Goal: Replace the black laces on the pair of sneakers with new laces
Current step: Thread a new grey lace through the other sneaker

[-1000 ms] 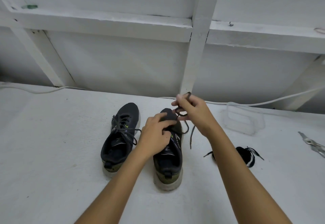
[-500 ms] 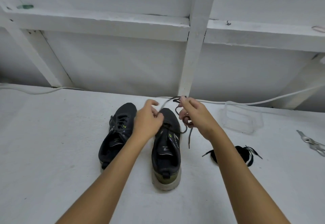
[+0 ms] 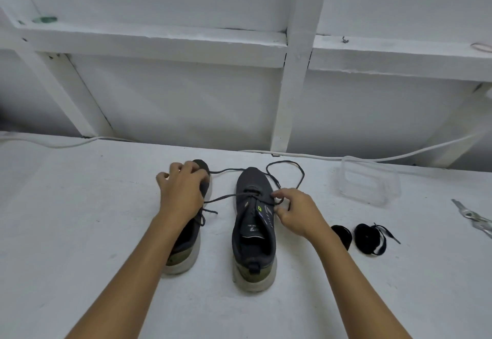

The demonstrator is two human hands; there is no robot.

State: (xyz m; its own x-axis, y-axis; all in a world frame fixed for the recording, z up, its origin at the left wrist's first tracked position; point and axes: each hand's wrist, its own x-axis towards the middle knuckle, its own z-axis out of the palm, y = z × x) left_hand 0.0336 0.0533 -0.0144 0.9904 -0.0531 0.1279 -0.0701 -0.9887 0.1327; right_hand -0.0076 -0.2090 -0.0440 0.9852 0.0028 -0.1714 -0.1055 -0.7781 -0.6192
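We log the dark grey mesh sneaker at frame centre (image 3: pixel 254 228) nearly unlaced, its thin black lace (image 3: pixel 286 172) threaded only near the toe, our right hand (image 3: pixel 298 212) pinching it, left hand (image 3: pixel 181 194) apparently spread over the still-laced left sneaker (image 3: pixel 186 245), coiled black replacement laces (image 3: pixel 370 238) untouched at lower right.

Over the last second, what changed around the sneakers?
The left hand moved off the right sneaker onto the left sneaker. The right hand dropped beside the eyelets, its grip on the black lace, now pulled looser. Both sneakers and the coiled new laces stayed.
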